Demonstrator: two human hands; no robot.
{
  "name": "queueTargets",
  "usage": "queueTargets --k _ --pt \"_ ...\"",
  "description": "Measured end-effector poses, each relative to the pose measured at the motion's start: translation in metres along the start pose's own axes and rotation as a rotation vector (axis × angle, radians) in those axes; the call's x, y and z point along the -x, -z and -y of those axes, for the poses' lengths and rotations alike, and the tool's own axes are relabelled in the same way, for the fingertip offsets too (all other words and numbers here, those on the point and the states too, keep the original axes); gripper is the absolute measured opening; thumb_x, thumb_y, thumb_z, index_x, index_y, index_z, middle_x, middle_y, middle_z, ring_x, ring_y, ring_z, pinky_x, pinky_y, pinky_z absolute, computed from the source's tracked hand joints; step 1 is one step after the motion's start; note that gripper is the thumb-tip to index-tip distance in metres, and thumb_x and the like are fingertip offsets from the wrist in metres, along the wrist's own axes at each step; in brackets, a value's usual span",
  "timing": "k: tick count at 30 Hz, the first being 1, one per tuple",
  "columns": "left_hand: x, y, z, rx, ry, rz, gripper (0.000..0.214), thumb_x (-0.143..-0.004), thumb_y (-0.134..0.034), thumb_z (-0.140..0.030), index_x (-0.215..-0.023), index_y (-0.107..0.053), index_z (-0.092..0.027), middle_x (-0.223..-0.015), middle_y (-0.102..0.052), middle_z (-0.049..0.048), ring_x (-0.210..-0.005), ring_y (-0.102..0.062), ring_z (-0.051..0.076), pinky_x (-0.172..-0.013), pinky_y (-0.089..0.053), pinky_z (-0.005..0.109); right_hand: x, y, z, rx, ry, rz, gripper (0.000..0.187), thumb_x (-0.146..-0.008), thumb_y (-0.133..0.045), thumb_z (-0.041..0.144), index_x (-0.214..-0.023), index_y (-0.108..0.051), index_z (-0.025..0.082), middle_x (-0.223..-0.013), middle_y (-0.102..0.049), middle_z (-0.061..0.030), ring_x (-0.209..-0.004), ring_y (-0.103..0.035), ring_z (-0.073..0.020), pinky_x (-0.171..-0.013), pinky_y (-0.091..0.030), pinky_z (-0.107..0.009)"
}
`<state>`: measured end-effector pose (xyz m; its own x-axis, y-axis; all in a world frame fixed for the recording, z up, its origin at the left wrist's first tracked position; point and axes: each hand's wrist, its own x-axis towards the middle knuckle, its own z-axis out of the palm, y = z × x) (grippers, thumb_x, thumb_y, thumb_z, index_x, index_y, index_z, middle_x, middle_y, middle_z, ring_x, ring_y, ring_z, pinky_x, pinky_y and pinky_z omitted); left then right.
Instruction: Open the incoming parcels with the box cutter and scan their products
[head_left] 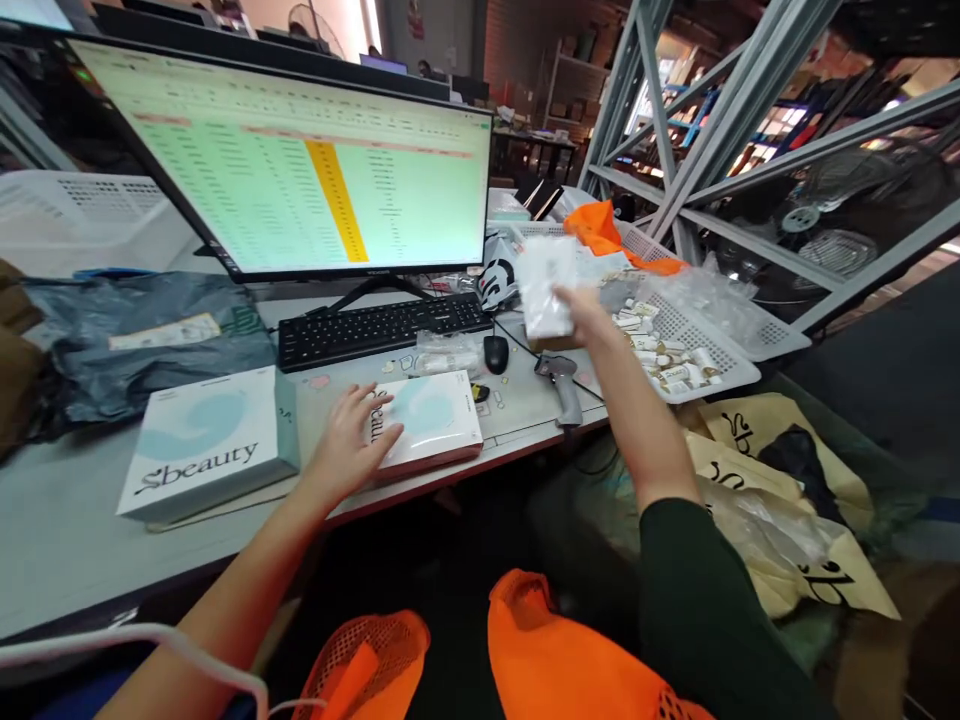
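My left hand lies with spread fingers on the left end of a flat white box with a pale blue swirl, at the desk's front edge. To its left sits a larger white box printed "beauty", with grey-green sides. My right hand is raised and closed around the right edge of a small white box, smeared by motion. Below that box, a barcode scanner rests on the desk beside a black mouse.
A monitor stands behind a black keyboard. White baskets with small packets and an orange cloth are at right. A grey plastic bag lies at left. Beige printed bags lie below the desk at right.
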<state>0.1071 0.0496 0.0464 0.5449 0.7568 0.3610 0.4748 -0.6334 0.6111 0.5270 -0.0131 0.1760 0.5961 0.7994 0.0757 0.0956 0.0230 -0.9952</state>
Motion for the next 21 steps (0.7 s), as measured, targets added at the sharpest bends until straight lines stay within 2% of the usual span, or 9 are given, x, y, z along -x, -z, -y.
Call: queueTargets --k 3,5,7,10,12,14,17,19,21 --pt "0.012 -0.016 -0.003 -0.064 0.012 0.134 0.069 -0.088 -0.066 -0.063 -0.14 -0.066 -0.019 -0.171 -0.035 0.0164 -0.163 -0.021 0.042 -0.131 -0.026 0.063 -0.069 0.013 0.024 0.001 0.1 -0.058 0.048 -0.1 -0.057 0.054 -0.129 -0.064 0.016 -0.119 -0.073 -0.0124 -0.107 -0.071 -0.0217 -0.094 -0.059 -0.044" --pt "0.019 -0.023 -0.006 -0.096 0.041 0.155 0.078 -0.086 -0.072 -0.065 -0.147 -0.062 -0.019 -0.176 -0.021 0.0157 -0.164 -0.011 0.044 -0.131 -0.024 0.065 -0.07 0.006 0.011 0.066 0.077 -0.077 0.052 -0.101 -0.053 0.057 -0.13 -0.064 0.016 -0.118 -0.072 -0.0119 -0.106 -0.07 -0.0215 -0.094 -0.058 -0.045" --pt "0.026 -0.025 -0.005 -0.11 0.052 0.155 0.087 -0.081 -0.078 -0.066 -0.153 -0.058 -0.02 -0.178 -0.015 0.0142 -0.164 -0.006 0.046 -0.13 -0.024 0.067 -0.031 -0.012 -0.02 0.167 0.053 -0.028 0.053 -0.095 -0.062 0.061 -0.121 -0.07 0.015 -0.113 -0.075 -0.0106 -0.103 -0.07 -0.0225 -0.099 -0.057 -0.046" --pt "0.031 -0.023 0.005 -0.04 0.051 0.155 0.098 -0.077 -0.082 -0.069 -0.157 -0.053 -0.019 -0.177 -0.018 0.0147 -0.162 -0.02 0.047 -0.129 -0.032 0.063 0.063 -0.052 -0.082 0.349 0.013 0.266 0.055 -0.081 -0.076 0.068 -0.104 -0.079 0.018 -0.109 -0.079 -0.0119 -0.11 -0.07 -0.0299 -0.111 -0.051 -0.052" --pt "0.032 -0.021 0.012 0.057 0.066 0.126 0.102 -0.077 -0.079 -0.075 -0.156 -0.054 -0.017 -0.176 -0.022 0.016 -0.158 -0.032 0.044 -0.128 -0.037 0.058 0.122 -0.077 -0.113 0.334 0.005 0.358 0.066 -0.083 -0.07 0.078 -0.115 -0.08 0.021 -0.124 -0.077 -0.0122 -0.126 -0.066 -0.0338 -0.12 -0.044 -0.054" --pt "0.031 -0.02 0.017 0.161 0.098 0.069 0.105 -0.074 -0.078 -0.081 -0.154 -0.056 -0.016 -0.174 -0.027 0.0167 -0.157 -0.035 0.042 -0.13 -0.035 0.056 0.162 -0.097 -0.125 0.249 0.063 0.36 0.08 -0.087 -0.057 0.086 -0.133 -0.075 0.024 -0.146 -0.067 -0.0114 -0.143 -0.056 -0.0333 -0.127 -0.036 -0.052" --pt "0.028 -0.017 0.022 0.381 0.189 -0.031 0.108 -0.066 -0.082 -0.084 -0.148 -0.062 -0.016 -0.168 -0.039 0.0182 -0.158 -0.034 0.043 -0.133 -0.027 0.058 0.187 -0.114 -0.113 0.166 0.255 0.345 0.082 -0.095 -0.042 0.085 -0.149 -0.064 0.027 -0.166 -0.048 -0.0078 -0.158 -0.039 -0.0293 -0.133 -0.028 -0.048" --pt "0.027 -0.015 0.023 0.662 0.31 -0.048 0.105 -0.066 -0.08 -0.088 -0.142 -0.066 -0.016 -0.156 -0.054 0.02 -0.15 -0.045 0.045 -0.128 -0.037 0.061 0.185 -0.122 -0.098 0.158 0.406 0.365 0.077 -0.099 -0.039 0.081 -0.155 -0.058 0.031 -0.172 -0.039 -0.004 -0.162 -0.031 -0.0272 -0.135 -0.024 -0.047" --pt "0.027 -0.013 0.023 0.983 0.455 -0.015 0.1 -0.068 -0.076 -0.091 -0.135 -0.07 -0.018 -0.14 -0.068 0.0198 -0.136 -0.06 0.045 -0.115 -0.052 0.061 0.175 -0.128 -0.087 0.192 0.496 0.308 0.079 -0.098 -0.043 0.079 -0.161 -0.048 0.032 -0.176 -0.03 -0.0028 -0.166 -0.022 -0.0274 -0.136 -0.019 -0.048"
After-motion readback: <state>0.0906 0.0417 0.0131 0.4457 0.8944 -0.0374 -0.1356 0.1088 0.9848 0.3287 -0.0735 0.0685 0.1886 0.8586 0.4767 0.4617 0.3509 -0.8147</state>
